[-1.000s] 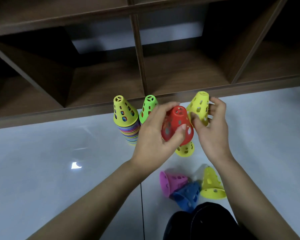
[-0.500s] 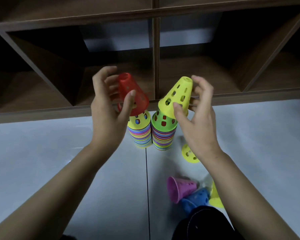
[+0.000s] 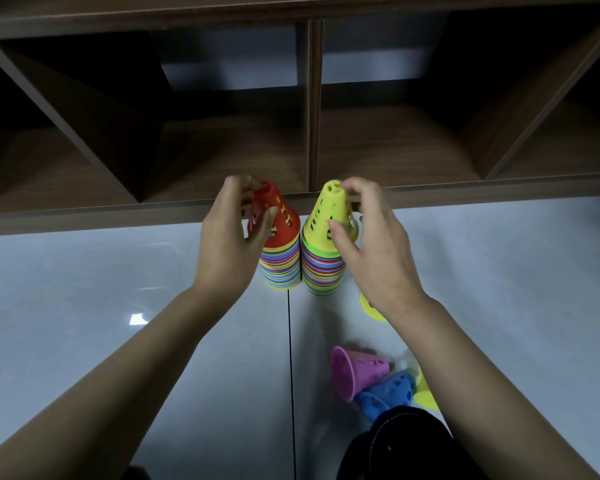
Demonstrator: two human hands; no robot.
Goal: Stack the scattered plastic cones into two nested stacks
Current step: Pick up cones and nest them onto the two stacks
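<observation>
At twelve o'clock, before the shelf [image 3: 309,199], the left hand [image 3: 229,244] clasps the red cone [image 3: 279,223] atop the left stack [image 3: 280,268], while the right hand [image 3: 371,251] pinches the yellow cone [image 3: 328,220] capping the right stack [image 3: 323,273].

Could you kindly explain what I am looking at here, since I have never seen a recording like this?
There is no machine: a camera worn on a person's head looks down at their bare hands. The left hand grips a red cone on top of one striped stack; the right hand grips a yellow cone on the other stack. Both stand on a pale floor before a wooden shelf. A pink cone, a blue cone and two more yellow ones lie loose nearby.
</observation>
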